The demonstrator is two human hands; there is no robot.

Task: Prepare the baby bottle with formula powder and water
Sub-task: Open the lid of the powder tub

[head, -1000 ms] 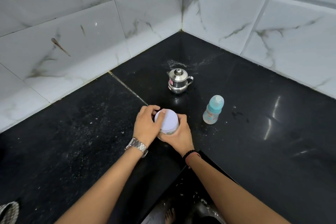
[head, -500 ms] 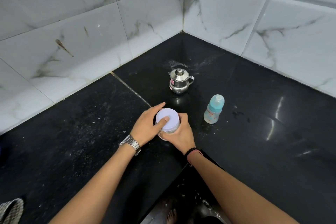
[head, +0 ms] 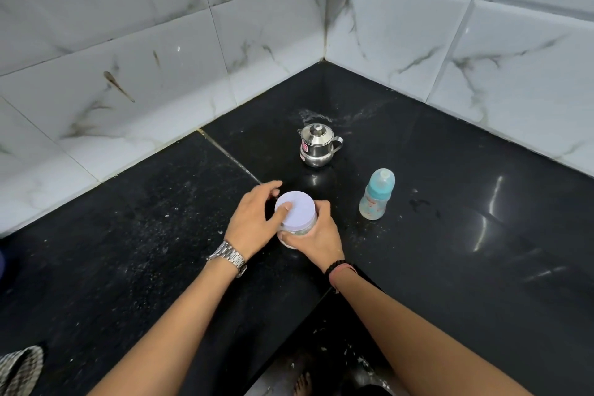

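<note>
Right hand (head: 316,236) gripping jar (head: 297,222) body; left hand (head: 254,222) pinching lid (head: 295,210). Bottle (head: 376,194) at 3 o'clock, kettle (head: 318,145) at 12.

Left hand (head: 254,222) lies atop with thumb pressing, right hand (head: 316,239) apparently wraps in a curled grip, forearms converging.

The single head view looks steeply down, close, at the black counter (head: 450,267) corner.

- Black stone counter (head: 450,283), speckled with white dust, set into a tiled corner.
- Steel lidded pot (head: 318,146), stood near the corner.
- Baby bottle (head: 376,194), upright, capped in blue.
- White-lidded jar (head: 297,212), rested at the front.
</note>
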